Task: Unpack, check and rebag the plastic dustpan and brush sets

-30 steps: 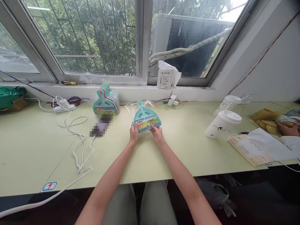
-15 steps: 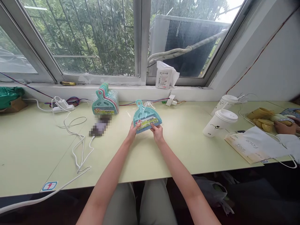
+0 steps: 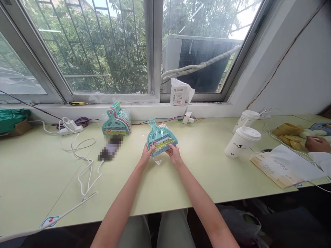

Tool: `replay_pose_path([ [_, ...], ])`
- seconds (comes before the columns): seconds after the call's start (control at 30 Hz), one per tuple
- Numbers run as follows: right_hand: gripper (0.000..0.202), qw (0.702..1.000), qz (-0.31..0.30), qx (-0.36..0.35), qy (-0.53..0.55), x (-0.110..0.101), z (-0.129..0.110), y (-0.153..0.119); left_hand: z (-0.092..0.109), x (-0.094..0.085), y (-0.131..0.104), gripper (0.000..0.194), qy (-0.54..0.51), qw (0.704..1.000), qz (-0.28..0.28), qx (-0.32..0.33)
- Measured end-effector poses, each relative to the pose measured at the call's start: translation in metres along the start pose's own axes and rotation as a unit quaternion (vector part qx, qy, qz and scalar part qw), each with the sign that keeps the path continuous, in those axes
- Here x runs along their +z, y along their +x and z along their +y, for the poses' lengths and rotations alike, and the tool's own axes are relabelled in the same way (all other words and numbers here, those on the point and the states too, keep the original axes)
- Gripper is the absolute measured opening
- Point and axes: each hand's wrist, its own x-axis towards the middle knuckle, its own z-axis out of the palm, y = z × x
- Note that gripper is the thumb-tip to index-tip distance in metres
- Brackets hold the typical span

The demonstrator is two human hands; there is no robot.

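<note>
A teal dustpan and brush set with a printed label and clear wrap is held above the table in front of me. My left hand grips its lower left corner, thumb on the front. On the lower right, my right hand holds the edge, also with its thumb in front. A loose flap of clear plastic wrap hangs under the bristles, between the hands. To the left stands a row of similar dustpan sets, teal, pink and white, handles up. The fingers behind the held set are hidden.
A blurred-out object with a white cable lies left. A power strip sits further back. Two white paper cups and a tissue pack stand right. Another person's hand is at the far right.
The view has tilted up, so everything appears lower. A flap of clear wrap now shows below the dustpan set. Both hands keep hold; the other person's hand has shifted slightly.
</note>
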Motion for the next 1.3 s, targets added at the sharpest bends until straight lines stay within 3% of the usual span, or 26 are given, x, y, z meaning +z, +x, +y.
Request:
replay_pose_path([
  [0.23, 0.021, 0.997, 0.062, 0.046, 0.017, -0.006, -0.007, 0.004, -0.001, 0.005, -0.002, 0.063, 0.009, 1.0, -0.017, -0.001],
  [0.5, 0.022, 0.997, 0.025, 0.066, -0.011, -0.016, -0.006, 0.011, 0.012, 0.008, -0.011, 0.057, 0.03, 0.999, -0.032, -0.003],
  [1.3, 0.036, 0.997, 0.039, 0.064, -0.036, -0.017, -0.008, 0.01, 0.016, 0.009, -0.016, 0.053, 0.032, 0.998, -0.058, -0.013],
])
